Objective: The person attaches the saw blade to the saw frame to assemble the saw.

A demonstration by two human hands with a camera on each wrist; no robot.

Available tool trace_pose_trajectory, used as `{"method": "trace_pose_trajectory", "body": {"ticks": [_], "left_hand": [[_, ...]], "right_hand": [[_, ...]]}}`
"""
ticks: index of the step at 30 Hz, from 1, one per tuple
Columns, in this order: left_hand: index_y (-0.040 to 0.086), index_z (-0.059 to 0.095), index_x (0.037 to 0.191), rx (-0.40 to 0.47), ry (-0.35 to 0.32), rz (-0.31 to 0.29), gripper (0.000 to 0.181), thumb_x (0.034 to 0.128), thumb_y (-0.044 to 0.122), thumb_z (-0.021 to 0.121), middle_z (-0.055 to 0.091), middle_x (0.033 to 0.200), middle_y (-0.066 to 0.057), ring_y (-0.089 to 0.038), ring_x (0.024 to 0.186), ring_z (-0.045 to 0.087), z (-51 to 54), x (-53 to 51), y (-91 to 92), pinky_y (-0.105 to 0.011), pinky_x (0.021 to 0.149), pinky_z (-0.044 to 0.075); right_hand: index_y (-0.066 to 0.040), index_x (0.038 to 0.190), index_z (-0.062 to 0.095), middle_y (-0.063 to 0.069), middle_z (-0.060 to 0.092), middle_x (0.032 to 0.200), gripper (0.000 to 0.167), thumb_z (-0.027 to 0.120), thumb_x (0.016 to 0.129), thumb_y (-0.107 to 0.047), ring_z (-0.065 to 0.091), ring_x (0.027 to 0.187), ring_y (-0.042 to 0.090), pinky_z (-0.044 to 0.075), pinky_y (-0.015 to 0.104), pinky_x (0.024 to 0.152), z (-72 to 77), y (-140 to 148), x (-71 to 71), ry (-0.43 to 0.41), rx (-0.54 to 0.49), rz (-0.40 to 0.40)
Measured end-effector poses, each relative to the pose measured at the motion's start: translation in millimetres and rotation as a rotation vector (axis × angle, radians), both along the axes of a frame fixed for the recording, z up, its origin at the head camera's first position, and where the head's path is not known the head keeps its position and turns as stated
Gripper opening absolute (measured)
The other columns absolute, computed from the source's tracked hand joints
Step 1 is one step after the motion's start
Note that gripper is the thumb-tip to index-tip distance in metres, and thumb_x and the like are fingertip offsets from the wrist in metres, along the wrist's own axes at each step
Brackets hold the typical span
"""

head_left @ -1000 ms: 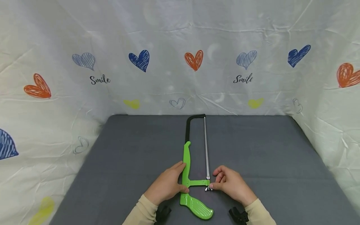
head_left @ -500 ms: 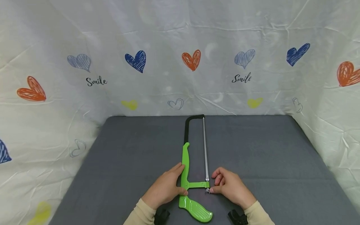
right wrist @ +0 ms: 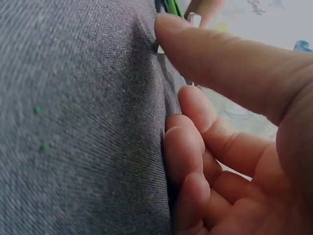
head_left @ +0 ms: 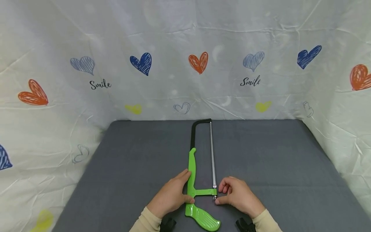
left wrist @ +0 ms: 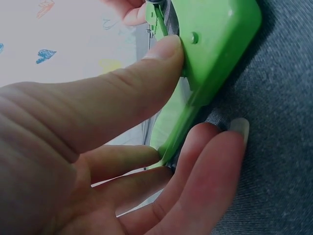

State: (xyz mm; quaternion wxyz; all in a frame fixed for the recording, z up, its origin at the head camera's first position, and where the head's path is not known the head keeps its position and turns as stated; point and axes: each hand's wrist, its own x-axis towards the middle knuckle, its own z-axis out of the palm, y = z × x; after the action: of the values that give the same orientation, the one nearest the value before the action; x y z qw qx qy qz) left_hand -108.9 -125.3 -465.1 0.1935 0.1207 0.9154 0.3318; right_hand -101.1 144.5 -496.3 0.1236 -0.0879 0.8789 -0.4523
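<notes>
Right hand: thumb held straight with its tip at a small metal nut, fingers loosely bent; thumb and forefinger stand apart, so the grip pinches nothing as far as I can see. Left hand: thumb and fingers spread along the green frame of a hacksaw, thumb laid over it, fingertips against its outer edge, seemingly steadying it. Hacksaw lies flat on the grey tabletop, midway across, handle toward the person, black bow toward the back edge. Blade runs straight down the right side, from the bow's tip to the green cross arm, nut just beyond. Progress, my reading: blade in place at both ends, nut on its fitting, work centred there. Tightening or loosening? Cannot tell, nor how much turning is left; the nut's shape is too small to read. Beyond, a pale sheet printed with hearts and "Smile" hangs behind and to both sides.
</notes>
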Motion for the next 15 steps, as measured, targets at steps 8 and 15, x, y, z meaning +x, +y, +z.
{"method": "trace_pose_trajectory", "body": {"ticks": [8,15], "left_hand": [[0.000,0.044,0.164,-0.018,0.014,-0.002,0.098,0.0837,0.022,0.095,0.037,0.173,-0.023,-0.047,0.157,0.042,-1.0,-0.7,0.5,-0.063,0.123,0.044],[0.000,0.044,0.164,-0.020,0.011,0.000,0.098,0.0841,0.022,0.095,0.037,0.173,-0.023,-0.047,0.157,0.042,-1.2,0.7,1.2,-0.063,0.123,0.044]], "right_hand": [[-0.022,0.079,0.071,-0.003,0.056,0.083,0.037,0.104,0.069,-0.034,0.048,0.068,0.004,0.044,0.021,0.061,-1.0,-1.4,0.0,0.060,0.040,0.041],[-0.025,0.075,0.070,-0.002,0.054,0.080,0.035,0.097,0.078,-0.047,0.047,0.066,0.003,0.042,0.021,0.059,-2.5,-4.7,1.8,0.073,0.044,0.029]]}}
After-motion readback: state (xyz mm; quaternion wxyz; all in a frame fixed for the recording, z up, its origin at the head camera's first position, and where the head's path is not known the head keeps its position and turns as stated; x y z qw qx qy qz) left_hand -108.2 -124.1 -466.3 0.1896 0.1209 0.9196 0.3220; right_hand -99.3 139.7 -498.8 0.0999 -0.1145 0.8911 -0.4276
